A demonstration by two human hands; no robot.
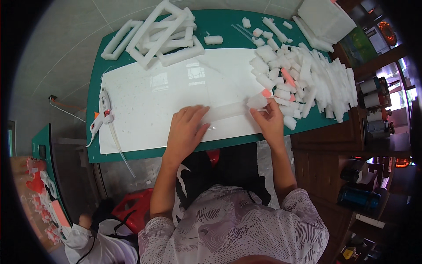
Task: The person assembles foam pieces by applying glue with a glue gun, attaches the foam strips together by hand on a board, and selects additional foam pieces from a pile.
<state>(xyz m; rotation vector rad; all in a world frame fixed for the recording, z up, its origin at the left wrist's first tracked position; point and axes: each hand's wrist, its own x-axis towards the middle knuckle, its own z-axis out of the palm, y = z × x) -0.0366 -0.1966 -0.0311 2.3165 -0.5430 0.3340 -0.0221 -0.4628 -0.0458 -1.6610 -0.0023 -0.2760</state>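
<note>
My left hand (187,130) lies flat, fingers spread, pressing down the left end of a long white foam strip (226,111) on the white board (154,97). My right hand (269,119) pinches a small white foam block (256,101) at the strip's right end. The strip runs sideways between both hands, near the board's front edge.
A heap of cut white foam pieces (307,79) fills the right of the green table (94,101). Glued foam frames (158,35) lie at the back left. A white glue gun (103,115) rests at the board's left edge. Another person (96,244) sits at lower left.
</note>
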